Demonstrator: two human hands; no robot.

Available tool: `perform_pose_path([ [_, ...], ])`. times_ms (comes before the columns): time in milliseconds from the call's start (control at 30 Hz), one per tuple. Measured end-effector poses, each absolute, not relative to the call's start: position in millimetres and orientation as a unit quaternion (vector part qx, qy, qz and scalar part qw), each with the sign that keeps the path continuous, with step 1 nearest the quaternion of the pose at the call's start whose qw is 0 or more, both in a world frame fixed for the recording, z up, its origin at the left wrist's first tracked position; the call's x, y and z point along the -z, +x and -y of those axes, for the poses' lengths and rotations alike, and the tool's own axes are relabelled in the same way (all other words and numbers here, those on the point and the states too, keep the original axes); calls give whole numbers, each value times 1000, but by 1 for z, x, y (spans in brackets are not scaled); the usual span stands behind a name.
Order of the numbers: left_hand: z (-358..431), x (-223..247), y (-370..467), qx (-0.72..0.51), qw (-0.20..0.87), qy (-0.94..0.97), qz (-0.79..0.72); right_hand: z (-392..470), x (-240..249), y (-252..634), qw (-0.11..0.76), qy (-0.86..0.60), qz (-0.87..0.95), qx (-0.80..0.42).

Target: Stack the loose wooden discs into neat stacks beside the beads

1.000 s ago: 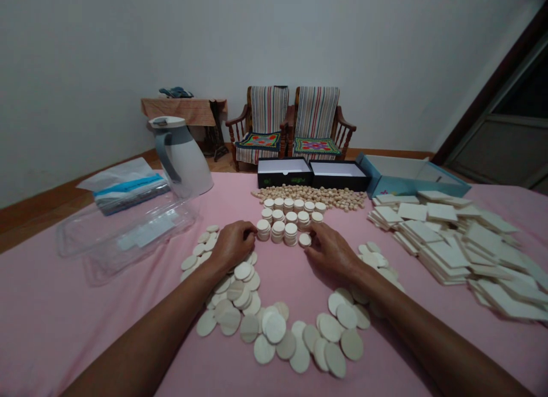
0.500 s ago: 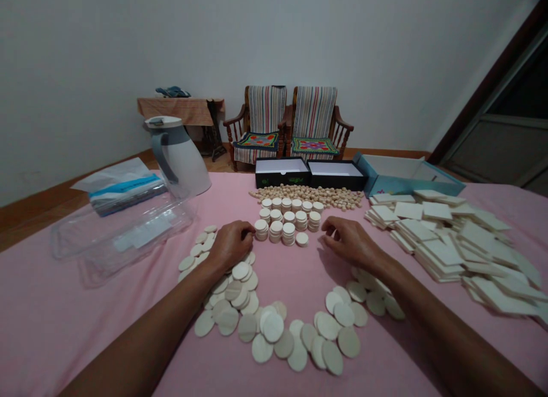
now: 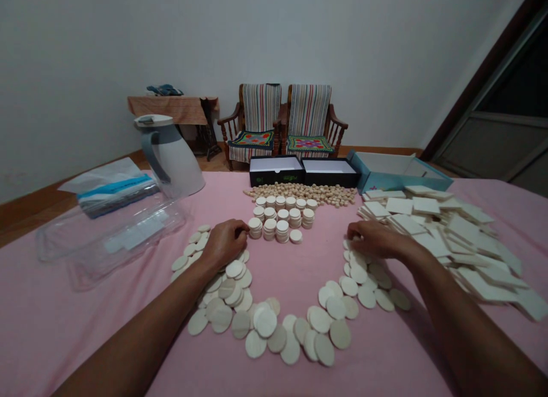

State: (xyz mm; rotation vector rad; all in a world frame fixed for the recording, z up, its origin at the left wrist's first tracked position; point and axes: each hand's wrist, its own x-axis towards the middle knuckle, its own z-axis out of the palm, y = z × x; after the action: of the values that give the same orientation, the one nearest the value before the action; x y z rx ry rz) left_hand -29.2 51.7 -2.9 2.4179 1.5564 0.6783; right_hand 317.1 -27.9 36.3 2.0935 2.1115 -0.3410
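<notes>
Left hand point(image 3: 225, 241): fingers curled inward, tips at the left end of the front row of stacks—contact or a held piece cannot be made out. Right hand point(image 3: 372, 239): fingers bent downward over the upper end of the right-hand loose discs; the fingertips are partly hidden, so grip cannot be told.

Surface: pink cloth point(image 3: 295, 283), bare in the middle between the hands. Beyond it, two armchairs point(image 3: 310, 108) with striped covers. On the cloth, far right, a light blue box point(image 3: 385, 183); far left, a white and grey jug point(image 3: 180, 163). Two open black boxes point(image 3: 278, 179) stand side by side, left of the blue one. Square tiles point(image 3: 423, 205) lie heaped at right. Loose discs point(image 3: 336, 307) form a rough U, open side away from the person. Disc stacks point(image 3: 282, 231) stand in three rows—six, five, four, back to front, the front-right one lowest. Small beads point(image 3: 303, 192) lie in a band behind them.
</notes>
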Motion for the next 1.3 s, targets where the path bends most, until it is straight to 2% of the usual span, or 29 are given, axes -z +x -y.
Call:
perform_pose_path([
  [467,-51,2,-29,-227,94,816,-523,41,-37,256,-148,528,-776,312],
  [567,-51,2,-28,-228,96,817,-521,39,-38,255,-197,541,-763,295],
  [667,-52,2,-28,-226,94,818,-521,40,-39,257,-175,554,-769,265],
  [800,-52,3,-28,-228,93,818,-521,46,-40,251,-128,481,-818,288],
  [1000,-52,4,-29,-231,97,817,-519,47,-30,240,-94,421,-864,258],
  [1133,-52,5,-30,-225,94,818,-521,44,-32,240,-118,429,-858,257],
  [1300,-52,4,-29,-226,92,818,-520,36,-29,232,-214,530,-797,192],
])
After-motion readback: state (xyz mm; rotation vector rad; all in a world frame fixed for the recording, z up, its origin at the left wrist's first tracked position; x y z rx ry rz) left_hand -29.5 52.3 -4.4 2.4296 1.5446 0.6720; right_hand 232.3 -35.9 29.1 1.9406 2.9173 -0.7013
